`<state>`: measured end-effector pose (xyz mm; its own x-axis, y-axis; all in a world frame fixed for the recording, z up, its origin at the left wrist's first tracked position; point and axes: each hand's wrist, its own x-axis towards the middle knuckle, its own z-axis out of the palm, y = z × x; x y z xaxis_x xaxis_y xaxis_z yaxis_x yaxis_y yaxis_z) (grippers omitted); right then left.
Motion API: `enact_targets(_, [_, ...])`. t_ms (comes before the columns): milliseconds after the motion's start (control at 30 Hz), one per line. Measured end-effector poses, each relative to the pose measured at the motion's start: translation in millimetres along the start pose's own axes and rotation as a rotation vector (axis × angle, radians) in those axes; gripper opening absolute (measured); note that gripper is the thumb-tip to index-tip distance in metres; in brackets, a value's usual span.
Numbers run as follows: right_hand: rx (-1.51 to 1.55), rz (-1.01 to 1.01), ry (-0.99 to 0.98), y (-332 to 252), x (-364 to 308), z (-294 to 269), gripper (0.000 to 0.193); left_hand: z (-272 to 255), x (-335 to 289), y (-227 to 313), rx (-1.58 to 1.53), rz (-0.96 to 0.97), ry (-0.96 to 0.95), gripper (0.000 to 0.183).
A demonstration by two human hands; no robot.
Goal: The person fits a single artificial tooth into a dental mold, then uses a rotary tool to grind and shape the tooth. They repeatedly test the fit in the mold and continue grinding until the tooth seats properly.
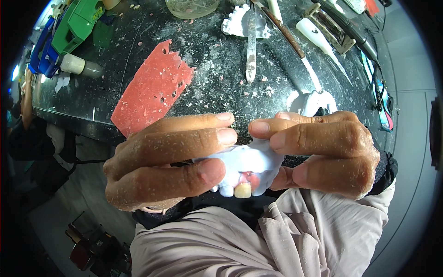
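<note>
Between both hands, over my lap at the table's near edge, is a pale plaster dental model (256,159). A single yellowish false tooth (242,190) stands at its front, with pink wax (249,178) above it. My left hand (177,161) grips the model's left side between fingers and thumb. My right hand (325,154) holds the right side, its fingertips on the upper edge. The far side of the model is hidden. Just beyond my right fingers, another white plaster model (313,102) rests on the table.
A torn pink wax sheet (152,87) lies on the dark, crumb-strewn table (207,69). Farther back are a plaster cast (235,23), a flat spatula (250,55), a brown-handled tool (288,37), a white pointed tube (318,37) and a glass bowl (192,8). Green bin (78,27) stands far left.
</note>
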<state>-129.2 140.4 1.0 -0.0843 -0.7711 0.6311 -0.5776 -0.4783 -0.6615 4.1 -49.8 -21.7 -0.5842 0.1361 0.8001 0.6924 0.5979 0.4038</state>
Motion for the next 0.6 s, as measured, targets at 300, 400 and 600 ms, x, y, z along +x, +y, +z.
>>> enact_targets(300, [0.021,0.006,0.011,1.7,1.8,-0.7,0.043,5.2,0.8,4.0,-0.031,-0.070,0.059,0.042])
enact_targets(400, [-0.056,0.055,0.061,-6.9,5.3,2.3,0.041,7.1,3.8,7.3,-0.046,-0.062,0.108,0.043])
enact_targets(600, [-0.172,0.113,0.018,-0.7,19.6,-7.2,0.037,14.7,9.4,34.0,-0.122,-0.761,0.320,0.035])
